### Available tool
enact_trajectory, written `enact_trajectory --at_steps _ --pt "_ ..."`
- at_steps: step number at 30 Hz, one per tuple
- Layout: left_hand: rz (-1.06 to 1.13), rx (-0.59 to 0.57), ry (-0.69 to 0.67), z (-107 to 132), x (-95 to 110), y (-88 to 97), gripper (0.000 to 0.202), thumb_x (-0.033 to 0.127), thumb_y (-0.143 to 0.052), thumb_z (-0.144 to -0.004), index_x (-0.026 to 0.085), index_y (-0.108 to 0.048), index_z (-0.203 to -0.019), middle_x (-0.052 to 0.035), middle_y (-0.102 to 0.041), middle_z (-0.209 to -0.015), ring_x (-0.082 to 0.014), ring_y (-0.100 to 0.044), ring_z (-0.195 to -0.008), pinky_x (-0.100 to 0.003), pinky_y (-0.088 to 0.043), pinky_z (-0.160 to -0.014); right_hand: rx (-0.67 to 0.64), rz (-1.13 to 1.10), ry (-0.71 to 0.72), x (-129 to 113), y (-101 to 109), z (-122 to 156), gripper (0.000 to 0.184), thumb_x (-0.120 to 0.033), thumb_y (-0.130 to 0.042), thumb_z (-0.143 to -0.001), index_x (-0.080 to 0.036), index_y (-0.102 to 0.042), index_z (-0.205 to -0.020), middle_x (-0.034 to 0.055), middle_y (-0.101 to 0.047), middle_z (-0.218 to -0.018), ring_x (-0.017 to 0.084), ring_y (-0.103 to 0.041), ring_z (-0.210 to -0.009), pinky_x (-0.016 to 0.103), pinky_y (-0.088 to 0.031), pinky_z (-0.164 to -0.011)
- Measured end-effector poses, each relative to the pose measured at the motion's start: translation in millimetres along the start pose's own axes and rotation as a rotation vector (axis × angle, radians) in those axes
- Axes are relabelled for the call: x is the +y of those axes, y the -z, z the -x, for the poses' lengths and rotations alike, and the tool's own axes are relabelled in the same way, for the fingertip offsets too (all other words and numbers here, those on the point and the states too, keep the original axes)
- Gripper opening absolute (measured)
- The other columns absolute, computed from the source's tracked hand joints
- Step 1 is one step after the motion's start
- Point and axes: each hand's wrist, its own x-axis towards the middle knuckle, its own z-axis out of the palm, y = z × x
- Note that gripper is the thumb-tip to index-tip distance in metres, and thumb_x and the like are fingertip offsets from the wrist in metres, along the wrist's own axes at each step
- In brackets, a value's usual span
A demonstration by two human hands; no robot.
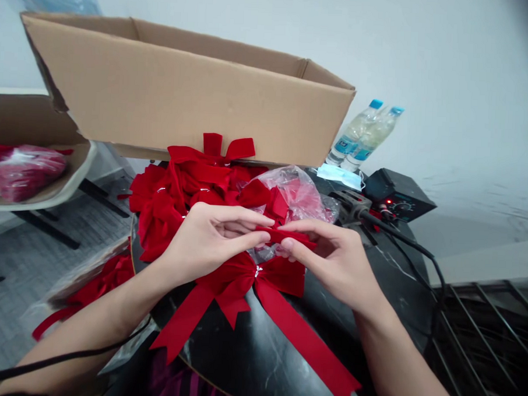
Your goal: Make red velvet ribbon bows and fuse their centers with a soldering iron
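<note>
Between the fingertips of both hands is a small folded piece of red ribbon (pixel 295 237). My left hand (pixel 216 237) pinches its left end, and my right hand (pixel 327 253) grips the right part between thumb and fingers. Just below them lies a large red velvet bow (pixel 282 276) with a silvery-white tie at its middle. Its two long notched tails spread down over the black marbled tabletop (pixel 261 344). Behind the hands, several more red bows (pixel 195 177) are heaped, beside a clear plastic bag (pixel 305 194) with red pieces in it.
A big open cardboard box (pixel 207 96) stands at the back. Two water bottles (pixel 358 135), a blue face mask (pixel 340 177) and a black control unit (pixel 399 195) with a cable are at the right. A chair (pixel 79 178) holds bagged red material at left.
</note>
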Motion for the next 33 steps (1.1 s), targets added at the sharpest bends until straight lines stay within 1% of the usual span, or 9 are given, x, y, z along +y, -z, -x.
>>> enact_trajectory --at_steps 2,7,9,13,15,19,24,29,33 --pt "0.0 -0.034 0.006 0.4 0.7 -0.3 0.021 0.021 -0.084 -0.082 0.021 -0.084 -0.103 0.0005 -0.084 -0.091 -0.0155 -0.081 -0.082 -0.016 -0.065 -0.081 -0.043 -0.01 -0.002 0.4 1.3 -0.6 0.018 -0.034 -0.079 -0.09 -0.026 -0.08 -0.106 0.0021 -0.08 -0.099 0.015 -0.075 -0.079 0.023 -0.06 -0.07" --pt "-0.018 -0.021 0.03 2.3 1.6 1.7 0.02 0.023 -0.084 -0.082 0.019 -0.084 -0.102 -0.0007 -0.084 -0.092 -0.0162 -0.081 -0.081 -0.017 -0.065 -0.081 -0.093 -0.125 -0.062 1.4 2.3 -1.1 0.017 -0.034 -0.08 -0.09 -0.02 -0.079 -0.1 0.0004 -0.076 -0.075 0.012 -0.069 -0.059 0.02 -0.058 -0.056" --pt "-0.033 -0.025 0.045 1.2 2.3 2.8 0.021 0.025 -0.083 -0.083 0.019 -0.083 -0.104 -0.0014 -0.084 -0.094 -0.017 -0.081 -0.082 -0.019 -0.066 -0.081 -0.094 -0.125 -0.059 1.9 2.0 -1.3 0.018 -0.033 -0.079 -0.09 -0.018 -0.079 -0.099 0.0011 -0.075 -0.076 0.011 -0.068 -0.057 0.019 -0.057 -0.054" --pt "-0.113 -0.136 0.058 -4.6 5.1 3.9 0.032 0.026 -0.087 -0.079 0.021 -0.082 -0.11 -0.0028 -0.084 -0.101 -0.0207 -0.081 -0.087 -0.024 -0.067 -0.078 -0.077 -0.068 -0.004 2.6 -0.1 -1.5 0.014 -0.031 -0.077 -0.092 -0.018 -0.078 -0.097 0.0015 -0.074 -0.081 0.01 -0.068 -0.06 0.019 -0.057 -0.057" --pt "-0.133 -0.161 0.066 -7.4 6.3 3.9 0.032 0.025 -0.088 -0.076 0.02 -0.082 -0.107 -0.0038 -0.084 -0.1 -0.0223 -0.081 -0.086 -0.026 -0.067 -0.075 -0.082 -0.052 0.009 2.8 -1.5 -0.9 0.013 -0.03 -0.076 -0.093 -0.019 -0.078 -0.097 0.0013 -0.074 -0.082 0.01 -0.067 -0.06 0.019 -0.057 -0.057" --pt "-0.118 -0.141 0.113 -8.9 7.1 3.9 0.024 0.022 -0.084 -0.08 0.019 -0.083 -0.104 -0.0043 -0.084 -0.088 -0.023 -0.081 -0.079 -0.027 -0.068 -0.071 -0.093 -0.036 0.015 3.3 -3.1 0.6 0.014 -0.032 -0.075 -0.093 -0.019 -0.078 -0.098 0.0019 -0.074 -0.083 0.011 -0.067 -0.06 0.021 -0.056 -0.057" --pt "-0.137 -0.125 0.119 -5.8 7.6 4.2 0.024 0.023 -0.084 -0.08 0.02 -0.083 -0.104 -0.0033 -0.084 -0.092 -0.0229 -0.081 -0.081 -0.026 -0.068 -0.072 -0.115 -0.022 0.018 3.3 -1.6 0.9 0.014 -0.033 -0.075 -0.094 -0.021 -0.078 -0.101 0.0001 -0.074 -0.084 0.01 -0.067 -0.061 0.021 -0.055 -0.058" --pt "-0.26 -0.148 0.043 -4.6 8.4 1.6 0.02 0.02 -0.078 -0.085 0.02 -0.083 -0.105 -0.001 -0.084 -0.089 -0.02 -0.081 -0.079 -0.024 -0.065 -0.073 -0.159 0.209 0.116 3.8 1.7 -1.9 0.014 -0.031 -0.069 -0.098 -0.022 -0.078 -0.104 0.0004 -0.074 -0.084 0.012 -0.067 -0.067 0.023 -0.053 -0.067" --pt "-0.369 -0.173 -0.057 -4.4 5.7 -0.5 0.019 0.016 -0.067 -0.093 0.023 -0.082 -0.103 -0.0003 -0.083 -0.09 -0.0177 -0.079 -0.078 -0.024 -0.061 -0.071 -0.128 0.344 0.218 4.7 0.0 -3.8 0.012 -0.028 -0.066 -0.1 -0.022 -0.076 -0.103 0.0018 -0.073 -0.086 0.014 -0.066 -0.074 0.026 -0.052 -0.074"
